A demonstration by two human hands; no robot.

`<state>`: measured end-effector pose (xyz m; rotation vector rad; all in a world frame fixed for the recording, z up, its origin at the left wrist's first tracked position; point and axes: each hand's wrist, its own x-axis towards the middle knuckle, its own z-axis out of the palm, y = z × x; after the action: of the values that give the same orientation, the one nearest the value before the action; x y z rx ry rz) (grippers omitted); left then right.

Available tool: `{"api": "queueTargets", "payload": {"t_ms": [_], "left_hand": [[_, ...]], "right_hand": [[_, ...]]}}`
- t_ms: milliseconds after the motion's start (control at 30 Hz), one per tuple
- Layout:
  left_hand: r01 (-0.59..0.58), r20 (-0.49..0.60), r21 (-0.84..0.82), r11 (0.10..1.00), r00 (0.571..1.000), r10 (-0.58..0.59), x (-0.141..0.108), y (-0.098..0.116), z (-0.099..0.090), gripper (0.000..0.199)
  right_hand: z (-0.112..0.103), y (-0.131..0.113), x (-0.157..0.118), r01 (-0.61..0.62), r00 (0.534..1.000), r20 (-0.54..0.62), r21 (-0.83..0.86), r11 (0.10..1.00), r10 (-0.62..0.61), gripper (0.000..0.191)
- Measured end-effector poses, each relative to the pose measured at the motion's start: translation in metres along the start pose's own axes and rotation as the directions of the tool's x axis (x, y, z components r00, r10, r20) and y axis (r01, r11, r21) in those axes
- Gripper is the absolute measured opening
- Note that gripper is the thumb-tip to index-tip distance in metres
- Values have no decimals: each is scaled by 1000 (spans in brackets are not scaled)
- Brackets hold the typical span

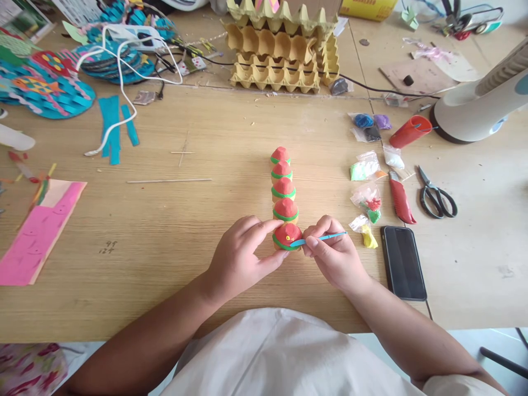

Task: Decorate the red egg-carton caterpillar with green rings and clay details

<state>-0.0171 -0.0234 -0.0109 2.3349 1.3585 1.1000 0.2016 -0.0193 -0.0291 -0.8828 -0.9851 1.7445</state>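
Note:
Several egg-carton cups covered in red clay, each with a green band, form a straight row in the middle of the table; one farther cup [284, 187] stands behind the front ones. The nearest clay-covered cup [282, 233] bears a small yellow ring on its red top. My left hand [243, 250] steadies it, thumb at its near side and fingers at the far side. Pinched in my right hand [334, 253] is a thin blue clay modelling tool [329, 236]. Its flat tip lies over the cup's front, close to the yellow ring.
To the right lie clay bags [365, 165], a red utility knife [400, 198], scissors [437, 195], a phone [404, 263] and a red cup [410, 131]. Egg cartons [276, 74] stand at the back. Leftward are a wooden stick [169, 180], a white cable [119, 66] and pink paper [39, 236].

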Motion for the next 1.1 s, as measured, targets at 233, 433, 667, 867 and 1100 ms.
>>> {"api": "queueTargets", "payload": {"t_ms": [233, 433, 667, 867, 1100], "left_hand": [[-2, -2, -4, 1000, 1000, 2, 0, 0, 1, 29], [-8, -7, -2, 1000, 1000, 8, -1, 0, 1, 29], [-11, -13, 0, 1000, 1000, 11, 0, 0, 1, 30], [-7, -10, -7, 1000, 1000, 7, 0, 0, 0, 29], [-7, -8, -2, 1000, 1000, 7, 0, 0, 1, 29]], "right_hand": [[1, -1, -1, 18, 1000, -4, -16, 1000, -18, 17], [1, -1, -2, 20, 1000, -3, -27, 999, -20, 15], [2, -2, -1, 24, 1000, 0, -20, 1000, -24, 15], [2, -1, -1, 23, 1000, 1, -26, 999, -23, 15], [2, -1, -1, 26, 1000, -1, -26, 999, -26, 15]]}}
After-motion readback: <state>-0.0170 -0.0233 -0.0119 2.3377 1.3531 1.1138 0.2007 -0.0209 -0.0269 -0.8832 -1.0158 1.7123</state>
